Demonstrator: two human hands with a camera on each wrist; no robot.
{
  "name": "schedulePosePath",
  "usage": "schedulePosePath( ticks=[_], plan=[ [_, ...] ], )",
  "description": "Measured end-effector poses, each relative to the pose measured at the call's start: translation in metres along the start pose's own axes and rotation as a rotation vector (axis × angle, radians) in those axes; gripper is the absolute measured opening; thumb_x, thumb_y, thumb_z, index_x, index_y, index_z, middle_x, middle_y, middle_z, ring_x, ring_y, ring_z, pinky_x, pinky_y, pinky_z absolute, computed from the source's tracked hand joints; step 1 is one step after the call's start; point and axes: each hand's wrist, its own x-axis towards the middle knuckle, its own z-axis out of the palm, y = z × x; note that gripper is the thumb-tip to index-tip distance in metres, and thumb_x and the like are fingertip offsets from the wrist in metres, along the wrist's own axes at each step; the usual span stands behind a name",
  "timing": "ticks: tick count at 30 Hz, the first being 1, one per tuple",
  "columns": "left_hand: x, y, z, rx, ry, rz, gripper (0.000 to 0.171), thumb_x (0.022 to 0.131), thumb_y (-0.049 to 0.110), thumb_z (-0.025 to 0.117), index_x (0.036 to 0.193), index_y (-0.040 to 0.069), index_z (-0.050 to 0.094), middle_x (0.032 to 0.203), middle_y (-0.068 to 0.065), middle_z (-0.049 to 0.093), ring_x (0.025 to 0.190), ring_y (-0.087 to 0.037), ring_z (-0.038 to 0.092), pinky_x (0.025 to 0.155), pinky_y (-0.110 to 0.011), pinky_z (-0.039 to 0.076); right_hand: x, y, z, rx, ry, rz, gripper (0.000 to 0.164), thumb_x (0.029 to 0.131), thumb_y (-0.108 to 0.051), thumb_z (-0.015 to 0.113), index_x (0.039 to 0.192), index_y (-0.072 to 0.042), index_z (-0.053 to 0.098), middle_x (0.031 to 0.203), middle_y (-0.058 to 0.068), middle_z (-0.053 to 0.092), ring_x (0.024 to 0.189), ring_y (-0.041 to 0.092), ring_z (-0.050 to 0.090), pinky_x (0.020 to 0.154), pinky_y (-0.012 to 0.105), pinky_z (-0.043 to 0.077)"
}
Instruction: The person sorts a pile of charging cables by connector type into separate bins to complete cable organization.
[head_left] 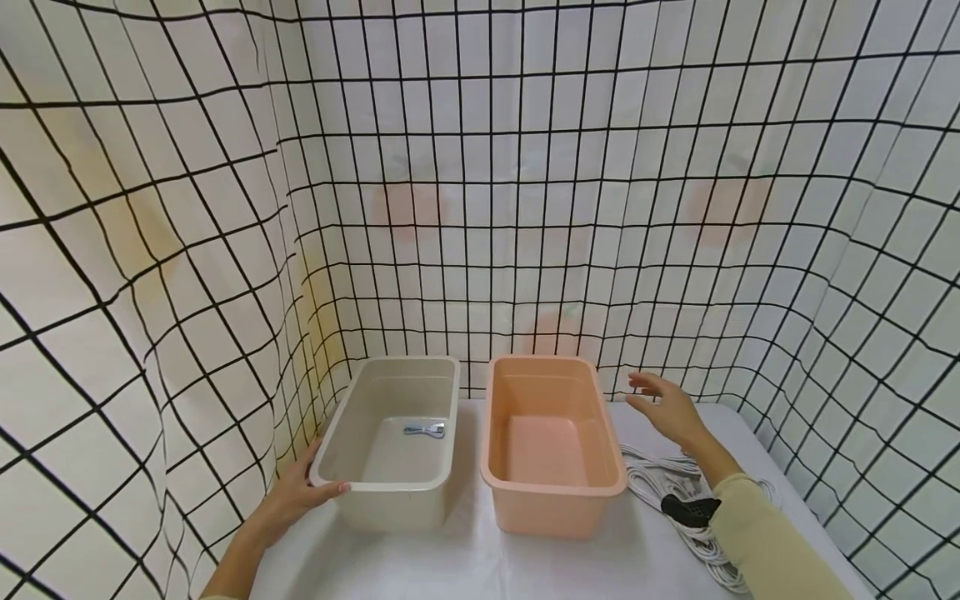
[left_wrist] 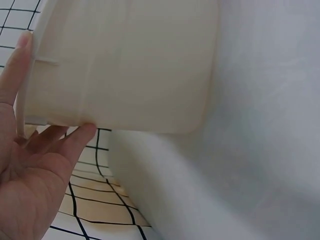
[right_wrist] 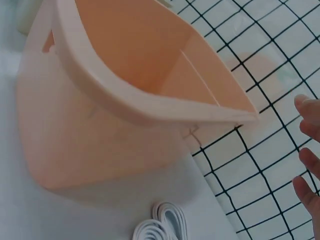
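Note:
My left hand (head_left: pixel 295 493) grips the near left corner of a cream plastic bin (head_left: pixel 397 510), thumb over the front rim and fingers along the outer side. The left wrist view shows the fingers (left_wrist: pixel 80 142) against the bin's wall. Inside that bin lies a small tied USB cable (head_left: pixel 424 430). My right hand (head_left: pixel 666 408) hovers in the air right of a peach plastic bin (head_left: pixel 551 510), fingers loosely bent and holding nothing. Beneath the right forearm is a pile of white coiled cables (head_left: pixel 660 477) with a black bundle (head_left: pixel 690 510), partly hidden by the sleeve.
Both bins stand side by side on a white-covered table (head_left: pixel 480 575), a narrow gap between them. Black wire grid (head_left: pixel 555 225) with white cloth behind it encloses the back and both sides. The peach bin's floor is bare.

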Motion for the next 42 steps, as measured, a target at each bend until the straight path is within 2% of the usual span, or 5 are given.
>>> schedulePosePath(
  ticks=[9, 19, 25, 32, 42],
  plan=[
    [-0.002, -0.003, -0.002, 0.002, 0.003, -0.020, 0.105, 0.090, 0.021, 0.083, 0.167, 0.011, 0.011, 0.159, -0.031, 0.031, 0.138, -0.048, 0.042, 0.100, -0.050, 0.048, -0.013, 0.025, -0.008, -0.076, 0.035, 0.014, 0.055, 0.103, -0.034, 0.066, 0.146, -0.001, 0.053, 0.137, 0.025, 0.060, 0.126, 0.050, 0.053, 0.093, 0.068, 0.047],
    [-0.006, -0.003, -0.005, 0.000, 0.012, -0.019, 0.106, 0.090, 0.020, 0.083, 0.167, 0.011, 0.011, 0.159, -0.031, 0.031, 0.137, -0.049, 0.042, 0.099, -0.049, 0.049, -0.028, 0.053, -0.011, -0.104, 0.017, 0.031, 0.059, 0.103, -0.035, 0.067, 0.146, 0.002, 0.051, 0.137, 0.027, 0.060, 0.125, 0.052, 0.053, 0.095, 0.067, 0.047],
    [-0.004, -0.002, -0.006, -0.012, 0.003, 0.014, 0.108, 0.090, 0.019, 0.083, 0.168, 0.013, 0.008, 0.160, -0.032, 0.028, 0.136, -0.050, 0.042, 0.098, -0.048, 0.050, -0.037, 0.069, -0.015, -0.136, 0.036, 0.037, 0.057, 0.103, -0.031, 0.067, 0.144, 0.005, 0.051, 0.134, 0.031, 0.060, 0.121, 0.055, 0.053, 0.091, 0.067, 0.048],
    [-0.004, -0.002, -0.005, -0.042, -0.008, 0.004, 0.107, 0.091, 0.016, 0.081, 0.168, 0.013, 0.007, 0.160, -0.032, 0.028, 0.137, -0.050, 0.042, 0.098, -0.048, 0.050, -0.047, 0.084, -0.017, -0.151, 0.045, 0.071, 0.055, 0.103, -0.029, 0.067, 0.140, 0.009, 0.052, 0.132, 0.034, 0.059, 0.117, 0.058, 0.054, 0.090, 0.067, 0.048],
    [0.000, -0.001, 0.002, -0.042, -0.003, 0.005, 0.108, 0.090, 0.019, 0.083, 0.167, 0.011, 0.007, 0.160, -0.032, 0.028, 0.136, -0.049, 0.042, 0.100, -0.048, 0.049, -0.061, 0.117, -0.024, -0.173, 0.016, 0.125, 0.057, 0.103, -0.032, 0.066, 0.139, 0.010, 0.052, 0.136, 0.035, 0.055, 0.121, 0.060, 0.047, 0.091, 0.071, 0.044]
  ],
)
